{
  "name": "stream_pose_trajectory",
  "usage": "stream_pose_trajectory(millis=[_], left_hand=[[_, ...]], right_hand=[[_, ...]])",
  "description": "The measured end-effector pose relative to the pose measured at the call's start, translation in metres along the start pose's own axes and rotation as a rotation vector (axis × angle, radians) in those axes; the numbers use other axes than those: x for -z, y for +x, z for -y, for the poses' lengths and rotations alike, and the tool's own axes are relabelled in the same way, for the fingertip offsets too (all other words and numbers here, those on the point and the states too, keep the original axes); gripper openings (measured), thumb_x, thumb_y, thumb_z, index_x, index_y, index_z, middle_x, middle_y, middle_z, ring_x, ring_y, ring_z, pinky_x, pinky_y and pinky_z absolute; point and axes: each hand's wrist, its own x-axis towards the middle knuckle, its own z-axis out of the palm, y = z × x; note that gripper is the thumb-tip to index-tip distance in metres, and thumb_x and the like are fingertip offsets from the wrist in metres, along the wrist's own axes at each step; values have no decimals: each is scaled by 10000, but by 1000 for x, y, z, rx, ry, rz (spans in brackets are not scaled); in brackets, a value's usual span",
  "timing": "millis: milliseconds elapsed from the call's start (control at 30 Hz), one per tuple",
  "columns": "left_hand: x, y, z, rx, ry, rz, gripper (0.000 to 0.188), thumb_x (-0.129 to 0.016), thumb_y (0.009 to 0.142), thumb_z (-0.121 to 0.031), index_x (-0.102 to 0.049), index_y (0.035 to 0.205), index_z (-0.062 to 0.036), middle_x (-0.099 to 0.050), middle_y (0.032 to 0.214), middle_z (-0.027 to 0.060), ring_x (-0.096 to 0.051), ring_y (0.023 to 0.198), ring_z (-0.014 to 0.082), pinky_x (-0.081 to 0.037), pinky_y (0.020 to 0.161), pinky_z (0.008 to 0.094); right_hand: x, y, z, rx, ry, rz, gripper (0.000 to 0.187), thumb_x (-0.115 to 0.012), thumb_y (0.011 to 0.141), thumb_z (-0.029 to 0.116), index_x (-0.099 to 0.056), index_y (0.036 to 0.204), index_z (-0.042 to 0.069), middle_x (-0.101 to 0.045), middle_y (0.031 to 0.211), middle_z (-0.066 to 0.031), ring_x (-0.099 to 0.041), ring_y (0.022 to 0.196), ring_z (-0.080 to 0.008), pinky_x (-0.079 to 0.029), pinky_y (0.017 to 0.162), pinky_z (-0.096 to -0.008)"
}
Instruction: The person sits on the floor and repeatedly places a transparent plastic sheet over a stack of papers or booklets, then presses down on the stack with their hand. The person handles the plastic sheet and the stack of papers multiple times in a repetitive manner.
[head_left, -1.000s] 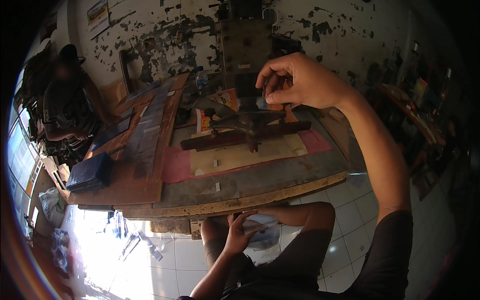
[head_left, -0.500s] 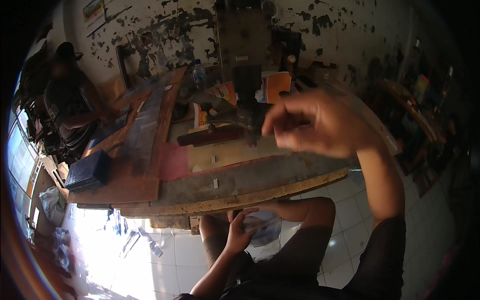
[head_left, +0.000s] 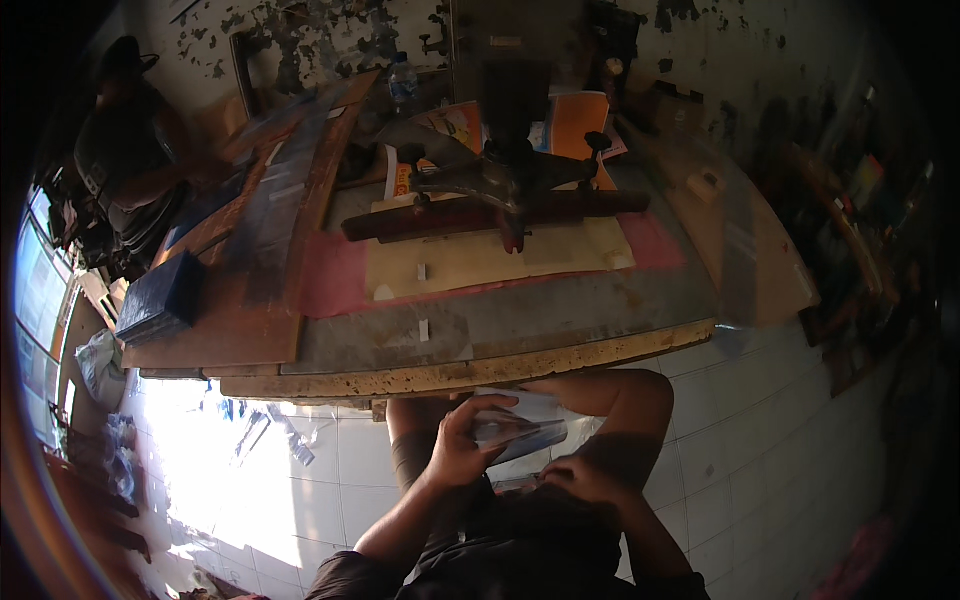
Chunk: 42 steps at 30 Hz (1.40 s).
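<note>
My left hand (head_left: 463,442) is closed on a clear, bendy plastic sheet (head_left: 530,424), held over my lap just below the worktable's front edge. The sheet bows and catches the light; whether it is one layer or several I cannot tell. My right hand (head_left: 592,480) rests low over my lap, to the right of the sheet's lower end. Its fingers are curled and pressed together, and whatever is between them is too dark to make out. Ahead, a press head (head_left: 510,185) with a dark red bar (head_left: 580,207) hangs over a cream sheet (head_left: 500,258) on a pink sheet (head_left: 332,272).
The worktable (head_left: 560,335) has a worn front edge. Two small pale pieces lie on it, one (head_left: 423,330) near the front. At left are a brown board (head_left: 240,335) and a dark blue box (head_left: 160,297). Another person (head_left: 135,150) stands at the far left. A bottle (head_left: 402,82) stands behind.
My right hand has come down from beside the press to my lap. My left hand still holds the plastic sheet, now raised more into view. The view has tipped downward.
</note>
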Motion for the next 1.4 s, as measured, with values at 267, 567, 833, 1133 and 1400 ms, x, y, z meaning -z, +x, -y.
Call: stream_pose_trajectory(millis=[267, 567, 833, 1133, 1400], left_hand=[[3, -17, -13, -85, 22, 378, 483, -799, 788, 46, -685, 1253, -18, -763, 1177, 109, -741, 1077, 223, -565, 975, 349], [24, -26, 0, -177, -414, 818, 446, -735, 893, 68, -625, 1325, 79, -724, 1221, 201, -730, 1093, 298, -587, 943, 370], [-7, -5, -13, -29, -168, 758, 460, -819, 819, 63, -690, 1259, 27, -752, 1123, 165, -751, 1000, 270, -600, 900, 349], [-25, -5, 16, 216, -67, 468, 444, -804, 854, 22, -697, 1278, -55, -743, 1136, 74, -710, 1046, 139, -547, 958, 279], [-24, -12, 29, 258, -76, 470, 408, -794, 865, 34, -694, 1256, -24, -733, 1196, 86, -715, 1070, 153, -559, 960, 298]], right_hand=[[16, 29, 21, -395, 1529, -2, 722, -360, 1067, 611, -675, 1282, -3, -739, 1200, -116, -592, 1290, -222, -437, 1091, -386], [53, -3, 70, 343, 1275, -1251, 397, -587, 1051, 267, -533, 1368, 35, -639, 1068, -73, -616, 950, -183, -488, 839, -345], [146, -26, 140, 492, 134, -1426, 551, -665, 1004, 142, -378, 1456, 9, -634, 1086, -105, -606, 908, -128, -520, 708, -273], [227, 60, 76, 9, -871, -1273, 827, -820, 818, 181, -410, 1524, 46, -583, 1341, -190, -488, 1342, -381, -347, 1149, -523], [270, 83, 56, 28, -736, -1103, 393, -793, 868, 274, -712, 1188, 61, -613, 1196, -103, -562, 1179, -299, -387, 1042, -461]])
